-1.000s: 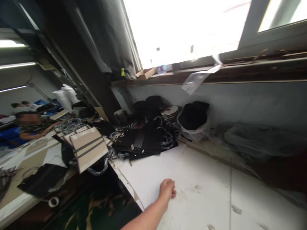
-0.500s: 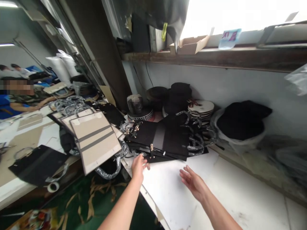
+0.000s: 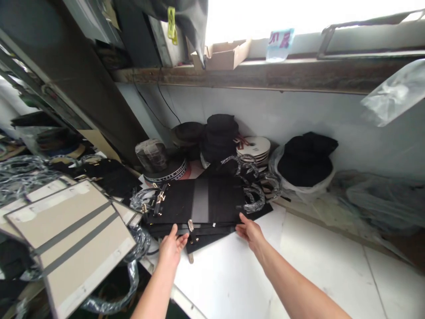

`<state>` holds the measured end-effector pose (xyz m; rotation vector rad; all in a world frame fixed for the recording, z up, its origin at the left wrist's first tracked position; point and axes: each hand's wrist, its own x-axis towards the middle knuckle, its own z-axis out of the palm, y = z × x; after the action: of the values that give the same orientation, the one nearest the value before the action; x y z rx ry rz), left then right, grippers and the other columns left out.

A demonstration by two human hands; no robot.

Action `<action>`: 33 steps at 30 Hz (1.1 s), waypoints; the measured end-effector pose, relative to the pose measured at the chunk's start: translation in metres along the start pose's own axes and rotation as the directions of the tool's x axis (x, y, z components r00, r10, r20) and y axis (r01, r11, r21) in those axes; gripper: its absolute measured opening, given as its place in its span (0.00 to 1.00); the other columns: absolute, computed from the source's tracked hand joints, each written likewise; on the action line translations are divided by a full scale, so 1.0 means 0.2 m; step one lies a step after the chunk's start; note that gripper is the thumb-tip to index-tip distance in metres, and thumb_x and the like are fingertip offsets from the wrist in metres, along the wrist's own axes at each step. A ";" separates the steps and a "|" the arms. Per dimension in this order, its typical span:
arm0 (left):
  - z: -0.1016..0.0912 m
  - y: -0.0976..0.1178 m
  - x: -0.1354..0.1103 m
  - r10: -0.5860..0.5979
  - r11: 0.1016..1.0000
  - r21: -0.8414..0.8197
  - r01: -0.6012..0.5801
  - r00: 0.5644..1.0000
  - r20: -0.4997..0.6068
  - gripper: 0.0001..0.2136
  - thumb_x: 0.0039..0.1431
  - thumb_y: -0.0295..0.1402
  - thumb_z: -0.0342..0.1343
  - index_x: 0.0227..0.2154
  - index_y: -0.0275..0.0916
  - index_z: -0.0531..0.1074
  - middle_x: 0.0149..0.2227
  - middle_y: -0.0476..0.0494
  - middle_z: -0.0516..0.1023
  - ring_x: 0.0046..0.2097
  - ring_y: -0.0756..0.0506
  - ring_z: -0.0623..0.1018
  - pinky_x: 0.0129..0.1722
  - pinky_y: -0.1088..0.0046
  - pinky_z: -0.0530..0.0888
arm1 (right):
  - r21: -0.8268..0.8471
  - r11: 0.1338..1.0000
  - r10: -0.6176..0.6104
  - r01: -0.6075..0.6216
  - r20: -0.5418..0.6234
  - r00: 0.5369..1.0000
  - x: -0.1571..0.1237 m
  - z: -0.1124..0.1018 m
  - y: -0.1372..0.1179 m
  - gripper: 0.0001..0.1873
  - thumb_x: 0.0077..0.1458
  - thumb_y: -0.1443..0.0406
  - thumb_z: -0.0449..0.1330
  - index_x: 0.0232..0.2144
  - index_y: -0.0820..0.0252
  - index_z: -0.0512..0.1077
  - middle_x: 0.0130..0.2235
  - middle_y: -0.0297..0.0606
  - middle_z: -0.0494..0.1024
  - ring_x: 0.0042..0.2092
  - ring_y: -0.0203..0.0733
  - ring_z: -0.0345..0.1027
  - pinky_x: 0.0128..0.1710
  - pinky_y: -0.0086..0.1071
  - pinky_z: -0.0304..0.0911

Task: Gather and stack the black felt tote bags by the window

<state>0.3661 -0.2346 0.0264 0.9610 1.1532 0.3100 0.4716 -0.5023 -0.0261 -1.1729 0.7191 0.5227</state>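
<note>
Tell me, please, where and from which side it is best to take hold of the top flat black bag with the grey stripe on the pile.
Probably grip the flat black bag with the grey stripe at its near long edge, from the front. It lies flat on the pile, that edge overhanging the white table; left hand and right hand are already there. The wrapped handles look tangled.

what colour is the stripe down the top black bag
Grey stripe on the black bag, seen in the head view.

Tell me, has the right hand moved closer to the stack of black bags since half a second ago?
Yes. The right hand has reached forward to the near edge of the stack of black bags and now touches it.
</note>
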 end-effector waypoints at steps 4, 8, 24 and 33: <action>-0.06 -0.02 -0.03 -0.028 0.994 0.107 0.022 0.998 0.050 0.10 0.64 0.33 0.64 0.35 0.35 0.69 0.37 0.35 0.82 0.29 0.43 0.84 0.23 0.75 0.76 | 0.096 0.983 -0.153 0.154 -0.011 0.988 0.05 -0.03 -0.02 0.29 0.36 0.49 0.80 0.31 0.57 0.71 0.31 0.32 0.80 0.45 0.44 0.77 0.38 0.27 0.71; -0.21 0.07 -0.06 -0.036 0.775 0.621 -0.114 0.974 0.223 0.22 0.56 0.51 0.68 0.31 0.32 0.75 0.24 0.37 0.80 0.18 0.44 0.76 0.14 0.77 0.62 | 0.143 0.983 -0.108 0.114 -0.051 0.993 0.00 -0.11 0.06 0.34 0.31 0.48 0.80 0.37 0.59 0.75 0.37 0.36 0.82 0.51 0.51 0.76 0.44 0.32 0.73; 1.12 0.67 0.71 0.119 0.240 0.734 -0.635 0.770 0.627 0.30 0.35 0.51 0.76 0.40 0.38 0.80 0.48 0.32 0.84 0.58 0.27 0.78 0.59 0.58 0.72 | 0.122 0.912 0.316 -0.392 0.401 0.860 -0.06 -0.01 0.21 0.54 0.28 0.36 0.77 0.51 0.63 0.75 0.59 0.57 0.76 0.64 0.61 0.67 0.65 0.47 0.60; 1.22 0.79 0.66 -0.342 0.183 0.763 -0.620 0.688 0.641 0.37 0.39 0.55 0.71 0.52 0.40 0.78 0.50 0.40 0.84 0.55 0.30 0.81 0.54 0.60 0.77 | 0.165 0.919 0.313 -0.359 0.250 0.916 -0.09 0.04 0.30 0.46 0.29 0.33 0.74 0.41 0.59 0.75 0.49 0.51 0.82 0.56 0.60 0.75 0.58 0.46 0.68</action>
<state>0.6749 -0.1732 0.0840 2.1657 0.2971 -0.8285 0.4184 -0.4754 -0.0487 -0.7820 0.7693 0.8333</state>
